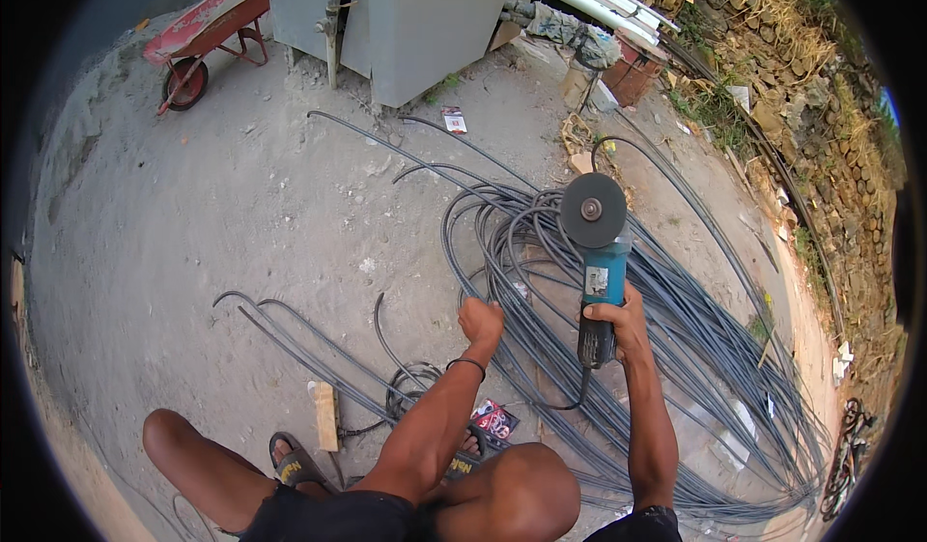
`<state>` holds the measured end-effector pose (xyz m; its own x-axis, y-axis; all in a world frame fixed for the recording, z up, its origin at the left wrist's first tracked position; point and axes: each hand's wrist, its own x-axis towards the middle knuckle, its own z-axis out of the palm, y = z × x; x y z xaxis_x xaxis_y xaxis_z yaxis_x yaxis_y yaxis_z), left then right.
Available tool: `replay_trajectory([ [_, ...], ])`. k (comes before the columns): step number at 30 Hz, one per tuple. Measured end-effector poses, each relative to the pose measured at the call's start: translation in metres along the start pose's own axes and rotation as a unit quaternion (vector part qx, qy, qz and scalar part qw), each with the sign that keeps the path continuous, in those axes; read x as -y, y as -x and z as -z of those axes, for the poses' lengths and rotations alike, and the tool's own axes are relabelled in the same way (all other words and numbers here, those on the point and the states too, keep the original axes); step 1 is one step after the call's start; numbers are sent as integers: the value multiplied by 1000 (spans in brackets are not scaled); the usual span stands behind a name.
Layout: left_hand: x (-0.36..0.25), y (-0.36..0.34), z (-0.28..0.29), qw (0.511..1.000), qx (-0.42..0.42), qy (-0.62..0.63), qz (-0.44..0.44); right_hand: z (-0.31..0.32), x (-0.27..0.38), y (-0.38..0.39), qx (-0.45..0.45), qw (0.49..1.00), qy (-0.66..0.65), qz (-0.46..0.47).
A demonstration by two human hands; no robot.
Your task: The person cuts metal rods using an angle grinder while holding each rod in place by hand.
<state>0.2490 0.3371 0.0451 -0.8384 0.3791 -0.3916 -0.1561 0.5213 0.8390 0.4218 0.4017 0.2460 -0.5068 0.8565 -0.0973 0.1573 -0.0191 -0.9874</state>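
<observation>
My right hand [623,322] is wrapped round the dark rear body of a teal angle grinder [601,281], held up with its black disc [592,210] at the far end. The disc is apart from my left hand. My left hand [481,325] is closed on a bent steel reinforcing bar [450,252] at the near left side of a large heap of grey bars [715,329]. Those bars loop at the far end and stretch away to the right. From the grinder's rear, its cord [579,397] drops among the bars.
Between my sandaled feet lies a small wooden block [326,416], beside loose bars [299,349] and a small coil [413,387]. A red wheelbarrow [208,40] and a grey concrete block [415,30] stand at the back. A stony bank [792,107] rises on the right.
</observation>
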Motion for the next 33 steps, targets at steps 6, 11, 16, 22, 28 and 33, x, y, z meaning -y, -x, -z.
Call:
replay_trajectory([
  [6, -7, 22, 15, 981, 116, 155, -29, 4, 9, 43, -26, 999, -23, -33],
  [11, 8, 9, 6, 989, 106, 86, -51, 14, -2, 53, -23, 999, 11, -42],
  [16, 20, -11, -21, 996, -25, 80, 44, -2, -9, 48, -18, 999, 7, -42],
  [22, -19, 23, 4, 867, 171, 429, 187, 7, 11, 74, -46, 998, 7, -43],
  [28, 35, 90, 34, 789, 247, 535, 174, -5, 34, 98, -46, 999, 4, -8],
  [33, 44, 116, 37, 807, 251, 521, 118, 0, 26, 102, -47, 998, 26, -11],
])
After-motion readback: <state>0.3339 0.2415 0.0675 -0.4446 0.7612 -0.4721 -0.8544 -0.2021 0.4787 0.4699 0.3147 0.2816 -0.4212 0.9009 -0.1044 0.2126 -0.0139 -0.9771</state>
